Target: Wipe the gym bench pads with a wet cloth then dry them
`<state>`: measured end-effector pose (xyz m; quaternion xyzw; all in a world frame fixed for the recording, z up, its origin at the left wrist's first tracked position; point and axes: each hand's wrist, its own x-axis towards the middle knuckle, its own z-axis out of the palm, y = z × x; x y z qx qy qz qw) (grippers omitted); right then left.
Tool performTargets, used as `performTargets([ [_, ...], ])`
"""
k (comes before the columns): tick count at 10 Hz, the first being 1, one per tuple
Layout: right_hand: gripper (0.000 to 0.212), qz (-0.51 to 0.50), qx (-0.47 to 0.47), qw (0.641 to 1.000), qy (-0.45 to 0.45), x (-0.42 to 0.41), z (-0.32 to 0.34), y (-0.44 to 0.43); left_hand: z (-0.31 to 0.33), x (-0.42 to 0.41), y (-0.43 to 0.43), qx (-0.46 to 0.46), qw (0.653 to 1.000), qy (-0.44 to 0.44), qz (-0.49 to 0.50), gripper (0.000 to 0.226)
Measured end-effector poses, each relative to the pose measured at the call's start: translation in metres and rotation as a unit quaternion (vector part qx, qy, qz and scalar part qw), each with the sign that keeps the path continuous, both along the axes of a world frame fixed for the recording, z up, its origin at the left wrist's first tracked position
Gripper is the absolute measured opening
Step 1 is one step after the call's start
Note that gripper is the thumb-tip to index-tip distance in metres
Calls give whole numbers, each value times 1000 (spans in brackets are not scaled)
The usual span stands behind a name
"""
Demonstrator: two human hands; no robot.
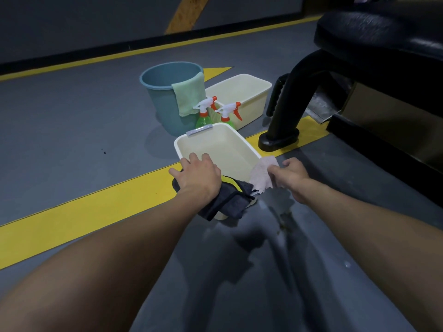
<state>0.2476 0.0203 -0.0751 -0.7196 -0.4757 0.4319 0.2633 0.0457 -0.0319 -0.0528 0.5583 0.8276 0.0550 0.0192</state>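
Left grip (196,173) rests spread on dark grey towel (225,200); right grip (291,173) pinches pale pink cloth (262,173); likely wetting step, wringing next.

A gym, seen at floor level. At far right, a thick black vinyl bench pad (383,27) sits above a curved black tubular leg (287,109) that ends in a flat foot. The grey floor (72,130) is matte (it looks like rubber sheeting) and crossed by a broad yellow painted band (84,212). A thinner yellow line (96,59) runs along the base of the dark far wall (72,25). A blue bucket (163,106), green spray bottles (203,119) and cream tubs (254,99) stand grouped on the floor.
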Motion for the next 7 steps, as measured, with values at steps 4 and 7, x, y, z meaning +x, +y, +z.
performTargets([
  [4, 50, 24, 69, 990, -117, -13, 21, -5, 14, 0, -4, 21, 998, -1, -50, 38],
  [7, 41, 15, 116, 985, -123, -21, 30, -3, 29, -5, 10, 75, 991, -107, -37, 39],
])
